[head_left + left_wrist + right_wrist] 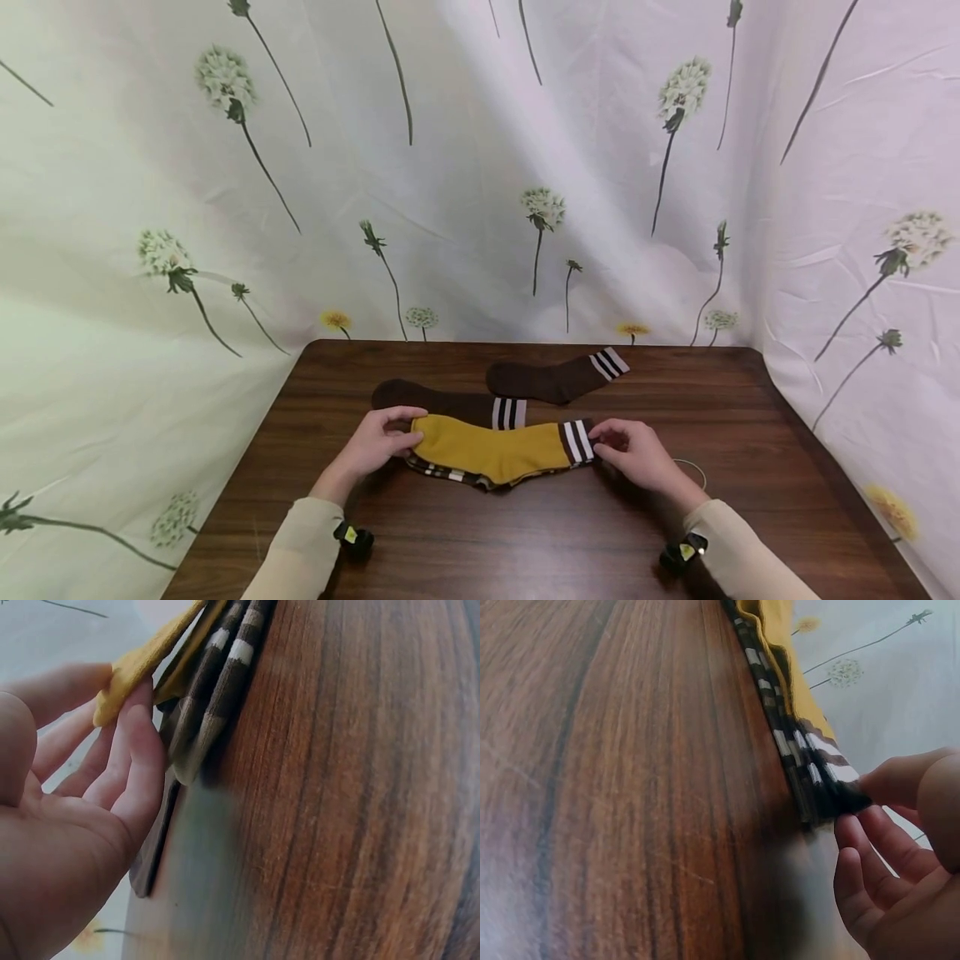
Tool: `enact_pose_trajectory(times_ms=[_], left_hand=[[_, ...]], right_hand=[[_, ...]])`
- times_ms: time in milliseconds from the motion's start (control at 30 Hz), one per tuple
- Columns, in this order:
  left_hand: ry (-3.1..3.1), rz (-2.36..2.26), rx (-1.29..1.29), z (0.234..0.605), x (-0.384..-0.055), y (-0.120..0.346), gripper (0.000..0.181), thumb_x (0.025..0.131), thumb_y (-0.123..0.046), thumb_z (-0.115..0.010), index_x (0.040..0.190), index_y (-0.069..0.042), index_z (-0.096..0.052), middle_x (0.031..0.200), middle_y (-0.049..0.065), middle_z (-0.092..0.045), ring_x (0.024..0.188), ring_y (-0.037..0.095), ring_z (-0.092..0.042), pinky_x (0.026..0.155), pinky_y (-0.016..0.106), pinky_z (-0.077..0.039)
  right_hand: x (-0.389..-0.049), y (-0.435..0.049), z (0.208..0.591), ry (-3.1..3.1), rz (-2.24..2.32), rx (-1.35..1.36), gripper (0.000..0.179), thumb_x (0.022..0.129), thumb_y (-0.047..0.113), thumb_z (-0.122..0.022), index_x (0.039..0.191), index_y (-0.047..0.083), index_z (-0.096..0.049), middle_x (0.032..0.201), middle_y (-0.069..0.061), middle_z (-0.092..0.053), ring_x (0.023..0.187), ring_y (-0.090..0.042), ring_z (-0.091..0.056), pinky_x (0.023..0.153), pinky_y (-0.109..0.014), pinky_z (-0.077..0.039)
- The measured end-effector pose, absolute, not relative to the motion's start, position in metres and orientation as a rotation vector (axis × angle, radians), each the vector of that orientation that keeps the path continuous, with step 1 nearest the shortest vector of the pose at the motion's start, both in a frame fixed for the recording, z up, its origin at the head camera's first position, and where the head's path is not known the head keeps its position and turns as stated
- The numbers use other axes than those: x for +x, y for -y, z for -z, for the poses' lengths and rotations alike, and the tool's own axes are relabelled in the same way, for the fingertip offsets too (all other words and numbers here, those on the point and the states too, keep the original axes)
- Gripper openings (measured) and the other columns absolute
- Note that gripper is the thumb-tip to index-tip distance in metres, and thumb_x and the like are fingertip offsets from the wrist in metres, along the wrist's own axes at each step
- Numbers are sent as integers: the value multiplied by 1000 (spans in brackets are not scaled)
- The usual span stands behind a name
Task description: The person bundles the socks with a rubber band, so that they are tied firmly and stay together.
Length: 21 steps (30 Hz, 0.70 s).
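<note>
A yellow sock [491, 446] with a dark cuff and white stripes lies stretched sideways between both hands, on top of a stack of socks. My left hand [381, 442] pinches its toe end between thumb and fingers. At the cuff, my right hand [633, 454] pinches the striped edge with thumb and fingertips. Beneath it, checked socks in brown and white [217, 682] show along the near side, with another yellow layer between. In the right wrist view the checked socks [769, 697] lie flat under the yellow one.
Behind the stack a dark brown sock [450, 406] with a striped cuff lies partly covered. Another brown sock [555, 379] lies farther back to the right. A thin pale loop [693, 468] shows beside the right wrist. Flower-printed curtains hang around the brown wooden table [495, 550].
</note>
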<state>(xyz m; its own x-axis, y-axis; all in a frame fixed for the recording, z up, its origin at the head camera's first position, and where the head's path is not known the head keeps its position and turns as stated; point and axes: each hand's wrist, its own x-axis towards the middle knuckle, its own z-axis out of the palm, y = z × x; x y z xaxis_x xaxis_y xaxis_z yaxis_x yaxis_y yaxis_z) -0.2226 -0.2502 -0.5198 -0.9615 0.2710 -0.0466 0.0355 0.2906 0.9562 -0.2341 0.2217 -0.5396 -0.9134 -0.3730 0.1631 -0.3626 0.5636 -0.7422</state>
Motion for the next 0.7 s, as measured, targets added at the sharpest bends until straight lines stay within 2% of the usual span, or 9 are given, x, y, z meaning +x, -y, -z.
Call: enact_pose_trajectory(times_ms=[367, 700], left_hand=[[-2375, -1712, 247, 523, -221, 251, 42, 97, -8, -75, 136, 3, -65, 138, 28, -61, 89, 28, -75, 78, 39, -63], [-2445, -1631, 200, 529, -223, 253, 38, 96, -8, -77, 132, -1, -68, 131, 23, -65, 79, 21, -73, 75, 31, -61]], right_hand=[[-232, -225, 545, -2734, 1325, -689, 15, 95, 4, -75, 107, 12, -75, 90, 2, -68, 73, -6, -60, 63, -26, -54], [-233, -225, 546, -2708, 1297, -670, 17, 94, 4, -76, 109, 12, -74, 93, 0, -67, 74, -6, -61, 60, -26, -54]])
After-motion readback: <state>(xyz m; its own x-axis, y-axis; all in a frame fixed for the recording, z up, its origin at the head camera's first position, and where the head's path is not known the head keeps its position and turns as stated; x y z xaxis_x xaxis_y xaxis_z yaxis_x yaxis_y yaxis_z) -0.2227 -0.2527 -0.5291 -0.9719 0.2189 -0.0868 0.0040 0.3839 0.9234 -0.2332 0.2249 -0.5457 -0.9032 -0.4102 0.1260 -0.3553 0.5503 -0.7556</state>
